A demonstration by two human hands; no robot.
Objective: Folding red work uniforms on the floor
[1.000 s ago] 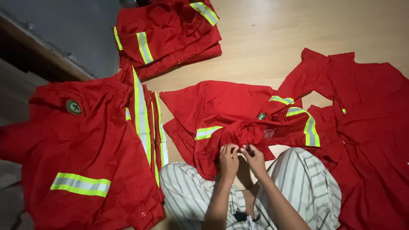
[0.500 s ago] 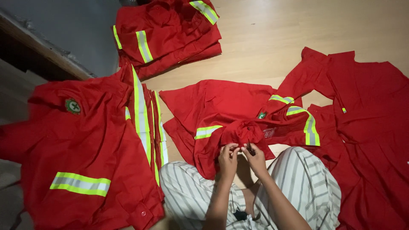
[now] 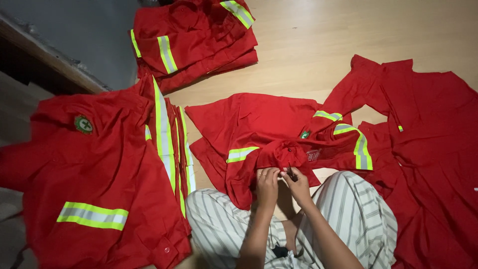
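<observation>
Fold of red garment (image 3: 279, 144) pinched in grip of both hands, left hand (image 3: 267, 185) and right hand (image 3: 298, 184) held close together. Small dark tool seen at right fingertips, kind not discernible. Garment spread on wooden floor (image 3: 323, 45), draped over striped trousers (image 3: 348, 209) near. Similar red pile (image 3: 99, 174) laid left, folded stack (image 3: 194, 40) far, another garment (image 3: 428, 149) right.

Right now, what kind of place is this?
Probably a small garment workroom, worked at floor level: stacks of red work shirts with reflective stripes cover a pale wooden floor, and both hands hold one shirt on the lap.
</observation>
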